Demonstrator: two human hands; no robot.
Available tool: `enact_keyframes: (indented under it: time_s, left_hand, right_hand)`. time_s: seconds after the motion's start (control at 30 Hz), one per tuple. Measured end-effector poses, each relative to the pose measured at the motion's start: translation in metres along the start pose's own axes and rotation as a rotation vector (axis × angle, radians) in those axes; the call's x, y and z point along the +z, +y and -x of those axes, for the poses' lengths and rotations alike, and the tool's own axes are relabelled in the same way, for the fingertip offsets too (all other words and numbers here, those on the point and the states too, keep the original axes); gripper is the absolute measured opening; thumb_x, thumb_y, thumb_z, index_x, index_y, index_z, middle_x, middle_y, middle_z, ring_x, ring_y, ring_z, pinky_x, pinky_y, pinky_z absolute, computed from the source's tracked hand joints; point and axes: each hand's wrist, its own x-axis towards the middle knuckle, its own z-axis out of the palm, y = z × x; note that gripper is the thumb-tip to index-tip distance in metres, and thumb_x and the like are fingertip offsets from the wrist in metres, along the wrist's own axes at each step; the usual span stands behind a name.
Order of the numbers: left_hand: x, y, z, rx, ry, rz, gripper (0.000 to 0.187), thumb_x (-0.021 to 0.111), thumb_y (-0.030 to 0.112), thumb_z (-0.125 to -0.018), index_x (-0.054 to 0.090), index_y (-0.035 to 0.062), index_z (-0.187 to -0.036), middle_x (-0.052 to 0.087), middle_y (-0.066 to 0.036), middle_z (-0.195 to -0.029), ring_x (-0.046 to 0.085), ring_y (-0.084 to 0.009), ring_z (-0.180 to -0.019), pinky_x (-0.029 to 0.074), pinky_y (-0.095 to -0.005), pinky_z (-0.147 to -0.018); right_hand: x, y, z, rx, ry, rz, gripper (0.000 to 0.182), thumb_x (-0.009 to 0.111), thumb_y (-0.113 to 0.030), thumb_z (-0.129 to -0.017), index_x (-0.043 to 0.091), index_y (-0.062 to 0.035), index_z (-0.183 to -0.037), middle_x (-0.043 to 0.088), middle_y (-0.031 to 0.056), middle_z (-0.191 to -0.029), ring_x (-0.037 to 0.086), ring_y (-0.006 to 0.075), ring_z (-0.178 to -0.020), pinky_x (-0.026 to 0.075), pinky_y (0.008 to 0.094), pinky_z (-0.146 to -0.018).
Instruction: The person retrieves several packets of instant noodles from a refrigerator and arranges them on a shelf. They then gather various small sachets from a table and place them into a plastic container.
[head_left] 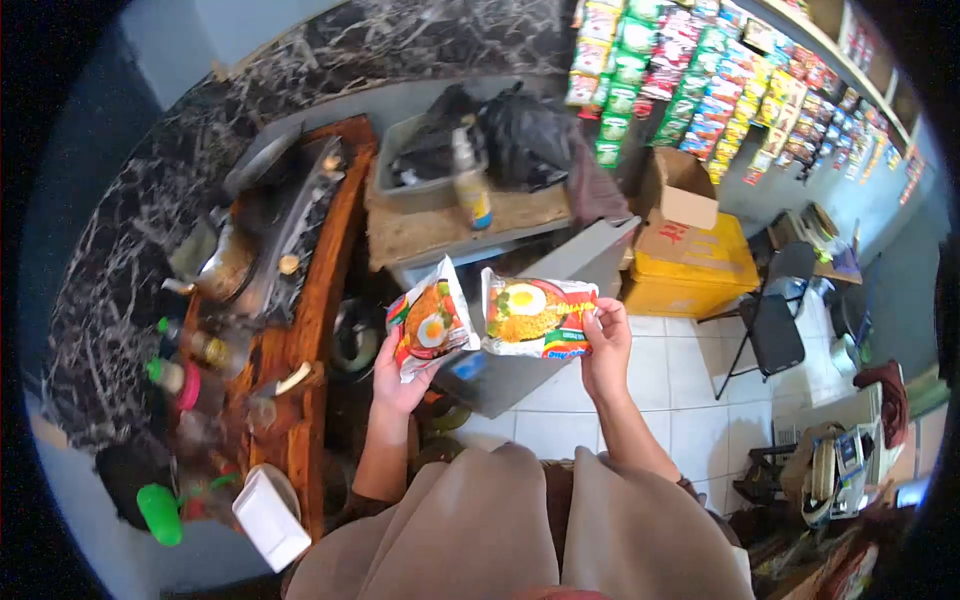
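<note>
In front of my body I hold up two packets of instant noodles, one in each hand. My left hand (pixel 398 378) is closed on the lower left edge of a red and white noodle packet (pixel 430 325), which is tilted and has a fried egg pictured on it. The fingers of my right hand (pixel 606 345) pinch the right end of the other noodle packet (pixel 535 312), whose front shows noodles and an egg. The packets are close together, with a narrow gap between them.
A wooden counter (pixel 335 230) on the left carries a stove (pixel 295 240), bottles and a white container (pixel 272 518). Ahead, a spray bottle (pixel 470 185) stands beside black plastic bags (pixel 525 135). To the right are a yellow box (pixel 695 265), a black folding chair (pixel 775 315) and hanging sachets (pixel 680 75).
</note>
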Motion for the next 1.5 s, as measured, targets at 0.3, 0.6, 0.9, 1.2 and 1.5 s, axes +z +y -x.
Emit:
enact_keyframes:
  time_s: [0.3, 0.6, 0.9, 1.2, 1.5]
  left_hand:
    - [0.053, -0.103, -0.110, -0.123, -0.068, -0.360, 0.042, 0.040, 0.030, -0.089, 0.038, 0.0017, -0.120, 0.049, -0.013, -0.117, 0.051, -0.0274, -0.105, 0.043, -0.0420, -0.087]
    - [0.154, -0.340, -0.178, -0.245, -0.507, -0.611, 0.055, 0.075, 0.014, -0.063, 0.046, 0.0018, -0.109, 0.055, -0.005, -0.102, 0.054, -0.0140, -0.094, 0.043, -0.0290, -0.084]
    - [0.227, -0.511, -0.223, -0.552, -0.374, -0.449, 0.047, 0.068, 0.007, -0.067, 0.047, 0.0070, -0.109, 0.056, -0.004, -0.101, 0.055, -0.0161, -0.092, 0.045, -0.0309, -0.081]
    - [0.294, -0.592, -0.287, -0.250, -0.529, -0.484, 0.047, 0.072, 0.007, -0.066, 0.048, 0.0049, -0.106, 0.057, -0.004, -0.099, 0.056, -0.0144, -0.088, 0.047, -0.0272, -0.077]
    - [0.349, -0.648, -0.431, -0.282, -0.579, -0.510, 0.032, 0.053, 0.016, -0.084, 0.043, 0.0023, -0.112, 0.054, -0.009, -0.108, 0.054, -0.0213, -0.098, 0.045, -0.0374, -0.083]
  right_hand:
    - [-0.095, -0.099, -0.010, -0.381, 0.219, 0.310, 0.017, 0.053, 0.002, -0.079, 0.045, -0.0043, -0.093, 0.051, 0.0016, -0.083, 0.049, 0.0074, -0.078, 0.042, 0.0213, -0.072]
    - [-0.205, -0.223, -0.060, -0.267, -0.022, 1.072, 0.018, 0.063, 0.000, -0.071, 0.056, -0.0002, -0.087, 0.062, 0.0055, -0.075, 0.057, 0.0094, -0.067, 0.046, 0.0237, -0.063]
    - [-0.338, -0.300, -0.052, -0.663, 0.746, 1.113, 0.034, 0.069, -0.015, -0.069, 0.049, 0.0003, -0.091, 0.053, 0.0108, -0.089, 0.054, 0.0153, -0.082, 0.045, 0.0296, -0.070]
    - [-0.428, -0.292, -0.084, -0.418, 0.563, 0.137, 0.039, 0.066, -0.004, -0.072, 0.042, -0.0003, -0.102, 0.053, 0.0073, -0.096, 0.053, 0.0121, -0.088, 0.045, 0.0241, -0.074]
    - [-0.536, -0.380, -0.175, -0.482, 0.477, -0.149, 0.044, 0.056, -0.016, -0.079, 0.040, -0.0007, -0.117, 0.050, 0.0101, -0.115, 0.052, 0.0196, -0.101, 0.042, 0.0343, -0.085]
